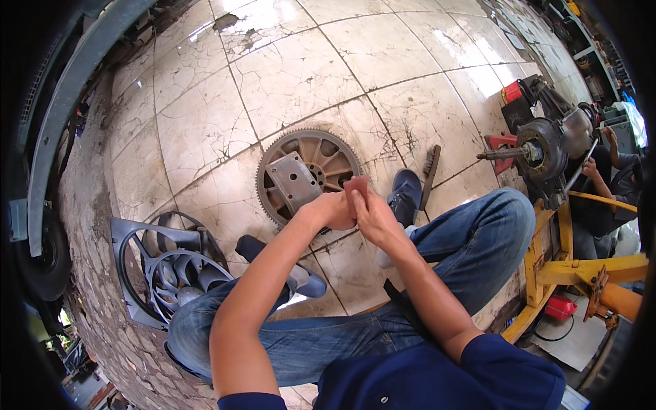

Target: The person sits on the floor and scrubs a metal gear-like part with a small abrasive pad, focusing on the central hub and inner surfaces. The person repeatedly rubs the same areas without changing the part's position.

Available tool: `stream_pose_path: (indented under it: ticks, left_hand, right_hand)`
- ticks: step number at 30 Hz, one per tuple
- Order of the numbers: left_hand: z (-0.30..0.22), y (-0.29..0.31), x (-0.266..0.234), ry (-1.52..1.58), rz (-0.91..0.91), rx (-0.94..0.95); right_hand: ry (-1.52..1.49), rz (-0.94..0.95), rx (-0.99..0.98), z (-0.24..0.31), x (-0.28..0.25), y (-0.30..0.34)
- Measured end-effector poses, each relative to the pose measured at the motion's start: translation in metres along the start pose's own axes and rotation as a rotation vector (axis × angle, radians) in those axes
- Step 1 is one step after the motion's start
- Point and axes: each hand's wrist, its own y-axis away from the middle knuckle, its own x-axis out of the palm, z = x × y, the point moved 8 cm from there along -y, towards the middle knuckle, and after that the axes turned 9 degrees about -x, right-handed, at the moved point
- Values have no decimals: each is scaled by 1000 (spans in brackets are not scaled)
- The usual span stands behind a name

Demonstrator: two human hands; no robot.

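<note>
My left hand (333,210) hides the five o'clock edge of the flywheel (317,149); I can't make out that hand's fingertips near the reddish-brown pad (354,188). Toward eight, my knee (191,329) covers part of the grey fan shroud (181,257). A tyre (46,258) at nine and a co-worker (607,179) at three are cut off.

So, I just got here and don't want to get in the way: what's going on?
Someone's right hand pinches a small red-brown sheet, with the left hand close against it; whether that one grips too is unclear. Just beyond the hands, a gear wheel lies on the tiled floor with a metal plate on it. A brush lies by the right shoe. Off right, a co-worker's hand is at a bar.
</note>
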Motion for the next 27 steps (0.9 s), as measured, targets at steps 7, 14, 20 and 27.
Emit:
stream_pose_path:
  ticks: [7, 14, 20, 27]
  left_hand:
    - [18, -1, -2, 84, 18, -186]
    - [19, 6, -6, 69, 24, -149]
    - [25, -4, 4, 6, 34, -111]
    - [15, -2, 13, -50, 107, -52]
  right_hand:
    - [222, -131, -119, -17, -22, -1]
    - [162, 75, -65, -24, 10, 3]
    - [83, 25, -122, 5, 7, 15]
    - [-30, 103, 5, -14, 14, 13]
